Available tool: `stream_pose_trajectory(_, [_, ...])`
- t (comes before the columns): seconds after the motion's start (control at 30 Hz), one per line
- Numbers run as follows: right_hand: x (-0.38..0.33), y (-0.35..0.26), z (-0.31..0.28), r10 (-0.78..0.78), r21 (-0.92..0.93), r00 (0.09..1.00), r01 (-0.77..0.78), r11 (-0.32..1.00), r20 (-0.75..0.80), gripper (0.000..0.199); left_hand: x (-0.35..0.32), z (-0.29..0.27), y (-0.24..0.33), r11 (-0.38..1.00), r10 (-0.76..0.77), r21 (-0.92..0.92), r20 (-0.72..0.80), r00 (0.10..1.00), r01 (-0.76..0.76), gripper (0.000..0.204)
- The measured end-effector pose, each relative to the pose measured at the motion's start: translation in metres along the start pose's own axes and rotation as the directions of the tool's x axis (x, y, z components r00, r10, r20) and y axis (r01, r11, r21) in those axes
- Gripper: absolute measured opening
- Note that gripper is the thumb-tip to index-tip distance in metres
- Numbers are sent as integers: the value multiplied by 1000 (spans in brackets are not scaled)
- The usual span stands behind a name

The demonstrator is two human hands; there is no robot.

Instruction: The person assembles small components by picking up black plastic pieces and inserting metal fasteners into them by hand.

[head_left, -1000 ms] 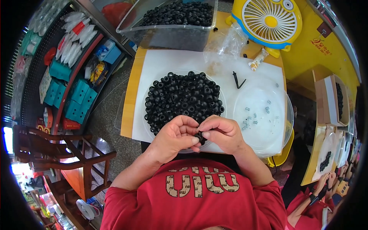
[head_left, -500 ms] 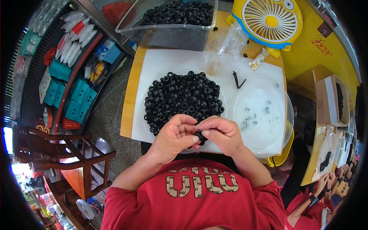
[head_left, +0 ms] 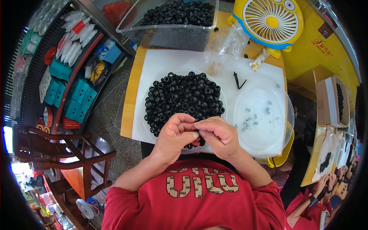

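White mat [head_left: 161, 65], yellow fan [head_left: 273, 23], teal boxes [head_left: 76, 96]

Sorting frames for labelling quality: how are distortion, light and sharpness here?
Head view: strong fisheye with a black rim, and the white board's edges bow; light is even and bright, with mild glare on the clear dish; both hands and the black rings are sharp.

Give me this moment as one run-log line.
left hand: pinched on small black part | right hand: pinched on same part | rings: heaped in clear dish | lid: few small pieces, right of heap
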State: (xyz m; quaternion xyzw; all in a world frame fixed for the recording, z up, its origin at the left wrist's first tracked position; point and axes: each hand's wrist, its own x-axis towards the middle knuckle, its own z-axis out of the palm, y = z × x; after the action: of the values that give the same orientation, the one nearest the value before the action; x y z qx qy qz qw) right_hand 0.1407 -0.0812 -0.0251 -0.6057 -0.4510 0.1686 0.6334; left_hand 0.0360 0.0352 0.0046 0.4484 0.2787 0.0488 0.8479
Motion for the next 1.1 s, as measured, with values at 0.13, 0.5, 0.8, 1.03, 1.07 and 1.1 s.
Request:
stream_pose_trajectory(0.13, [-1, -5, -5, 51, -42, 996, -48, 998, 79, 35, 3, -3, -2, 998, -9, -56, -15, 1000, 8, 30])
stream_pose_trajectory(0.5, [6, 3, -10, -284, -434, 953, 300, 850, 104, 39, 0, -5, -3, 993, -99, -56, 92, 991, 105, 24])
stream_pose_trajectory(0.8, [6, -2, -12, -357, -454, 910, 415, 788, 212, 39, -8, -2, 6, 955, -142, 263, -12, 990, 140, 15])
stream_pose_trajectory(1.03, [3, -6, -11, -375, -415, 899, 438, 797, 227, 38, -9, 0, 3, 967, -140, 215, 9, 990, 135, 14])
stream_pose_trajectory(1.07, [1, -5, -11, -381, -423, 897, 441, 792, 222, 38, -8, 0, 5, 961, -145, 239, 18, 989, 136, 14])
stream_pose_trajectory(1.1, [-2, -5, -11, -343, -435, 919, 395, 809, 197, 38, -7, 1, 5, 960, -141, 247, 30, 990, 129, 14])
